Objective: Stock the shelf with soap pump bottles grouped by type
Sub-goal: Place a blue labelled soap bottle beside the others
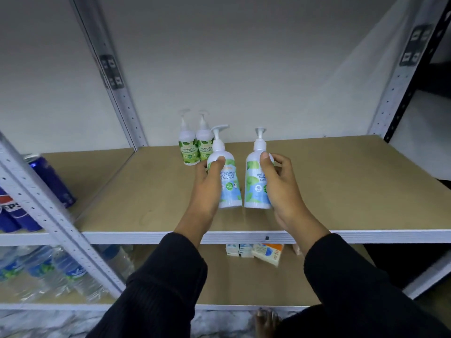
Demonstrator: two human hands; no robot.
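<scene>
Hands in black sleeves reach over the brown shelf [341, 186], and each one holds a soap pump bottle with a blue label. The left hand [207, 191] grips the left blue bottle [228, 184] from its left side. Its thumb lies across the upper front and the other fingers [218, 162] are curled behind the bottle, where they are hidden. This bottle is a little tilted, with the pump leaning to the left. The right hand [280, 189] grips the right blue bottle [255, 184] from its right side, with the fingers closed around the shoulder under the pump. This bottle is nearly upright.

The two blue bottles are just beside each other with a narrow gap between them, near the middle of the shelf. I cannot tell if their bottoms touch the board or are just over it.

Two green bottles [188, 150] of the same shape stand upright behind the left blue bottle, close to the back wall. They touch each other side by side.

On the neighbour shelf at the left stand dark blue drink cans [52, 181]. Under them are water bottles [44, 269] with blue and green labels, blurred. On the lower shelf, under the hands, lie some small boxes [253, 251], white, blue and orange.
</scene>
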